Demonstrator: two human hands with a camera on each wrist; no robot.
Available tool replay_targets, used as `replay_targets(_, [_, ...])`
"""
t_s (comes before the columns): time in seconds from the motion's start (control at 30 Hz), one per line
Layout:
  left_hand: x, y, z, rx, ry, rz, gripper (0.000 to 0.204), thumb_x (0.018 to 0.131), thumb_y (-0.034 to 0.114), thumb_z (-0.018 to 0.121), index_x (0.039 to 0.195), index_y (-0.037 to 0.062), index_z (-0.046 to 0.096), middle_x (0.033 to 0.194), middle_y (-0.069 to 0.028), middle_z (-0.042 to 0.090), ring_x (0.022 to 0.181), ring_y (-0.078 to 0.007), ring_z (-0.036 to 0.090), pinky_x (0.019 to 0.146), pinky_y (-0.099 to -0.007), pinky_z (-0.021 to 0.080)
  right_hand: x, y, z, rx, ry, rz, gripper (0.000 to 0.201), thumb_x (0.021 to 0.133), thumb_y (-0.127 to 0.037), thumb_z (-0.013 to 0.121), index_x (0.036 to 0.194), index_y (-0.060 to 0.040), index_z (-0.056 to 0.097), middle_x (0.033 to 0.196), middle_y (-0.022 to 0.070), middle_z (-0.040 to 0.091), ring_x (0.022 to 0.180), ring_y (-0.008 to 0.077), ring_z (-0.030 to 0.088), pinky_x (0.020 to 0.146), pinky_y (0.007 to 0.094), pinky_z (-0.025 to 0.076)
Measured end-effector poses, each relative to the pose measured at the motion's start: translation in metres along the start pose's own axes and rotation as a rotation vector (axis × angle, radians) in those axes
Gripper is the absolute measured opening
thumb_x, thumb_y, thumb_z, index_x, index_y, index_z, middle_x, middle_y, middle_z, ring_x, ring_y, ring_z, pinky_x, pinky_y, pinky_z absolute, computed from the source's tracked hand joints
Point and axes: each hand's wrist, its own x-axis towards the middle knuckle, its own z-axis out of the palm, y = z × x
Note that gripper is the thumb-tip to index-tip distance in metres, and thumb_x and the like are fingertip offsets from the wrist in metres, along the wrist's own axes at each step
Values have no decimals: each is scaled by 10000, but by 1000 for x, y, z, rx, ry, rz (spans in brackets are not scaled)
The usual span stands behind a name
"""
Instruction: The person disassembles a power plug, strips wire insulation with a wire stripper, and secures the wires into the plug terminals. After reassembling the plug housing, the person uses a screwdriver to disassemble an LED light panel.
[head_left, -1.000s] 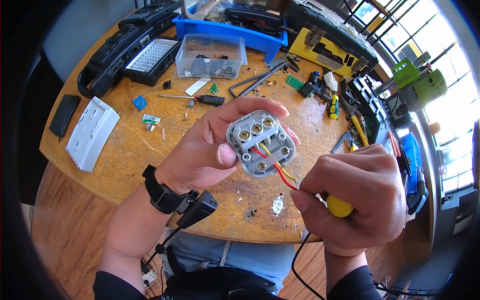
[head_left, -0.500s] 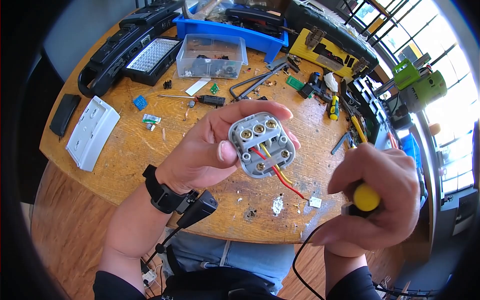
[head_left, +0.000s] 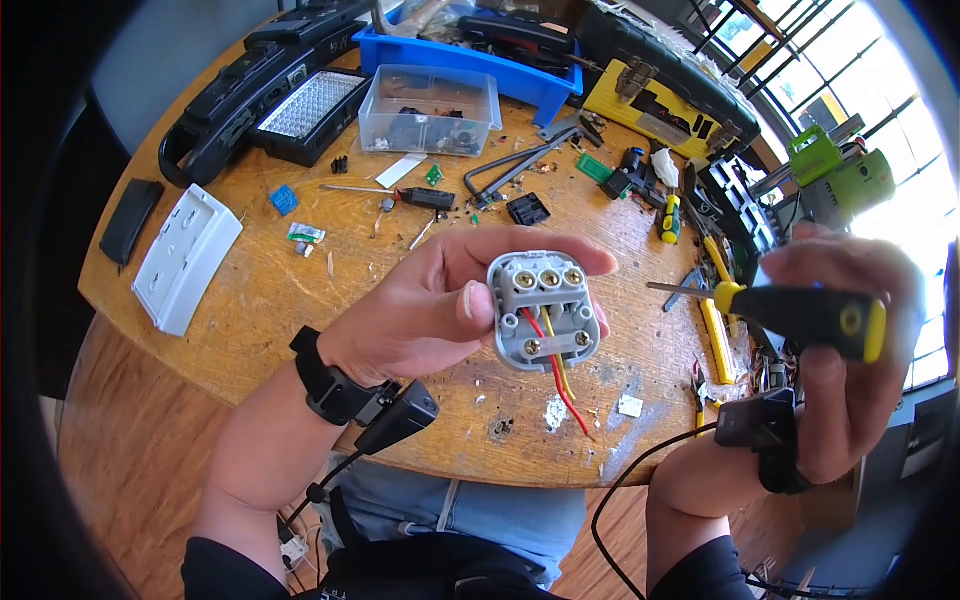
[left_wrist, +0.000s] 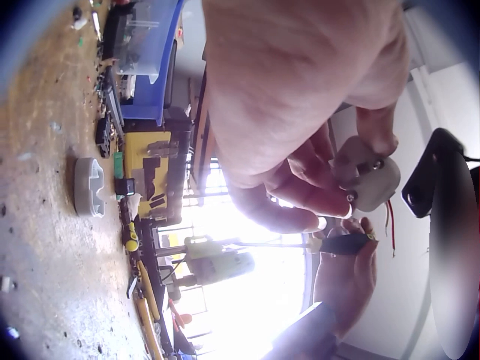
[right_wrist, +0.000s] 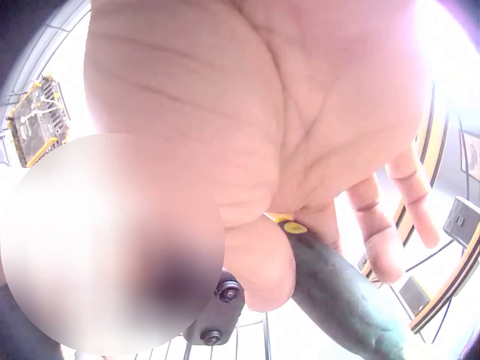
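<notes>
The left hand (head_left: 425, 305) grasps a rounded grey plastic housing (head_left: 543, 311) with brass-coloured screws, raised above the brown wooden table (head_left: 285, 325); a red insulated wire (head_left: 563, 392) and a yellow insulated wire (head_left: 549, 325) project from it. The right hand (head_left: 868, 390) grips a black-and-yellow screwdriver (head_left: 800, 315), blade tip apart from the housing; glare in the right wrist view leaves exact finger contact uncertain. Beyond stand a clear plastic box (head_left: 425, 135) and a blue plastic tray (head_left: 470, 60)
</notes>
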Motion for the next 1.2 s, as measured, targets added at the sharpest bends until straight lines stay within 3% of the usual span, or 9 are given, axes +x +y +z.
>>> replay_targets(0.03, [0, 0, 3, 19, 56, -19, 868, 689, 480, 746, 1267, -80, 422, 1021, -200, 616, 938, -255, 614, 761, -331, 493, -2, -5, 4, -41, 94, 184, 541, 839, -286, 540, 1231, 38, 356, 1008, 213, 560, 925, 296, 570, 874, 410, 446])
replay_targets(0.1, [1, -2, 2, 16, 48, -32, 861, 690, 479, 745, 1260, -85, 432, 1016, -198, 618, 935, -257, 618, 767, -330, 492, -2, -3, 8, -32, 161, 172, 505, 873, -284, 505, 1231, 43, 363, 1024, 223, 567, 943, 317, 578, 854, 388, 456])
replay_targets(0.17, [1, -4, 1, 13, 40, -45, 854, 691, 477, 743, 1253, -91, 442, 1011, -196, 619, 932, -259, 622, 773, -329, 492, -6, 2, 1, -41, 443, 162, 462, 907, -268, 452, 1240, 42, 369, 1126, 245, 518, 974, 324, 569, 856, 404, 454])
replay_targets(0.2, [0, -5, -1, 4, 15, -64, 834, 692, 468, 745, 1239, -93, 458, 1013, -193, 619, 933, -263, 623, 787, -333, 491, 6, 11, 5, -23, 450, -64, 486, 887, -251, 548, 1218, 68, 390, 1030, 223, 579, 899, 255, 606, 688, 277, 507])
replay_targets(0.3, [0, -7, -1, -9, -39, -100, 801, 700, 460, 738, 1217, -96, 485, 1015, -190, 621, 937, -266, 625, 809, -355, 492, 8, 13, 5, -17, 451, -60, 485, 888, -252, 546, 1218, 67, 390, 1033, 223, 577, 900, 256, 605, 691, 279, 506])
replay_targets(0.37, [-3, -9, -4, -51, -118, -133, 720, 776, 406, 695, 1273, -57, 454, 1218, -175, 556, 1099, -188, 560, 935, -302, 433, 16, 9, 17, -11, 455, -56, 484, 888, -252, 544, 1219, 67, 389, 1037, 224, 574, 902, 257, 604, 694, 281, 505])
replay_targets(0.7, [-4, -4, 1, 73, -94, -236, 773, 721, 511, 714, 1206, -62, 530, 1063, -104, 629, 950, -99, 567, 832, -220, 429, 16, 9, 21, 43, 450, -51, 481, 891, -252, 533, 1223, 64, 387, 1055, 227, 562, 911, 262, 601, 709, 293, 500])
replay_targets(1.0, [-3, -7, 2, 74, -97, -249, 771, 709, 521, 721, 1185, -59, 549, 976, -79, 645, 880, -89, 582, 798, -213, 442, 16, 10, 22, 89, 456, -44, 477, 894, -252, 524, 1227, 62, 385, 1071, 231, 551, 919, 267, 597, 722, 304, 496])
replay_targets(1.2, [-4, -5, 0, 109, -95, -308, 745, 715, 512, 721, 1183, -45, 557, 1018, -100, 645, 917, -108, 590, 837, -238, 447, 13, 16, 14, 120, 462, -34, 475, 896, -252, 518, 1229, 60, 384, 1081, 233, 543, 924, 270, 595, 731, 311, 493])
